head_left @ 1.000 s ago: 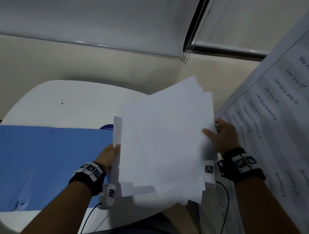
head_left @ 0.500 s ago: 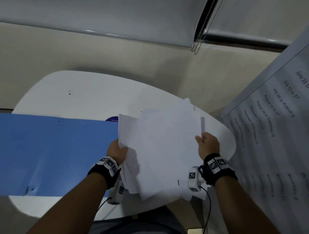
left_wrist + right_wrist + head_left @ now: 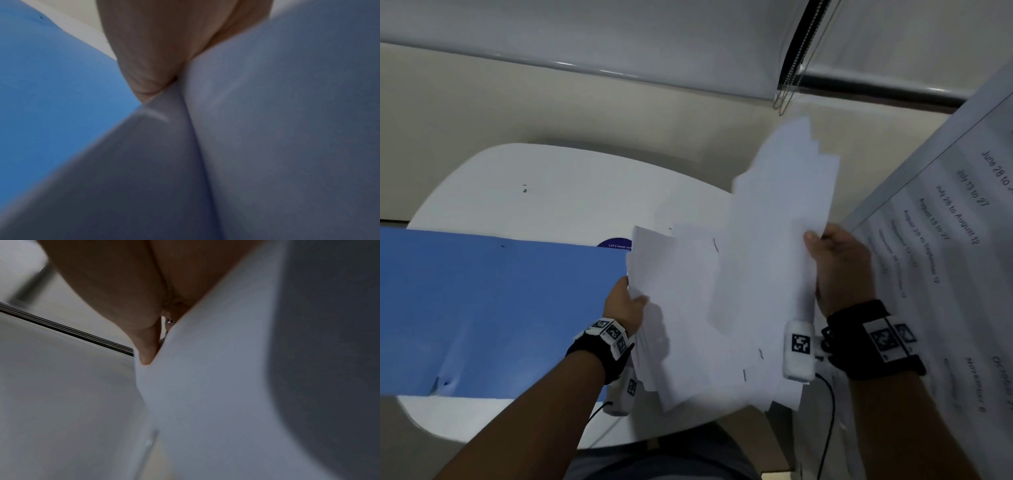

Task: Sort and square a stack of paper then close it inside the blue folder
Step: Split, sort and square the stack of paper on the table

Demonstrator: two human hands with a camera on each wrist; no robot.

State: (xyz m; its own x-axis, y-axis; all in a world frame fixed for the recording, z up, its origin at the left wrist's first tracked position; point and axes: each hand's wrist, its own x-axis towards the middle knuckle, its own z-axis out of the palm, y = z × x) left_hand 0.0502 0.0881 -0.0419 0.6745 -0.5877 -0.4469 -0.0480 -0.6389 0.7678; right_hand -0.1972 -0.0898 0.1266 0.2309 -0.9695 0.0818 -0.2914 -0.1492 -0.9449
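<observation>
Both hands hold a loose, unsquared stack of white paper sheets (image 3: 722, 301) above the near right part of the white rounded bench (image 3: 551, 192). Sheet edges are staggered and fanned; corners stick out at the top and along the near edge.

Left hand (image 3: 624, 305): grips the left edge of the lower, flatter group of sheets, thumb on top, fingers hidden under the paper. The left wrist view confirms this, with the thumb (image 3: 148, 65) pressed into a fold of paper (picture blurred).

Right hand (image 3: 839, 267): grips the right edge of a group of sheets that is tilted up, its far end rising toward the wall. The right wrist view shows the thumb (image 3: 144, 344) against the sheet edge; the other fingers are hidden behind the paper.

The two groups overlap in the middle; I cannot tell whether they are one stack or two.

The blue flat paper folder (image 3: 493, 308) lies open on the left of the bench, its right edge just beside the left hand and partly under the sheets. It has a small dent near its near edge.

A large printed sheet listing date ranges (image 3: 945, 257) is at the right.
</observation>
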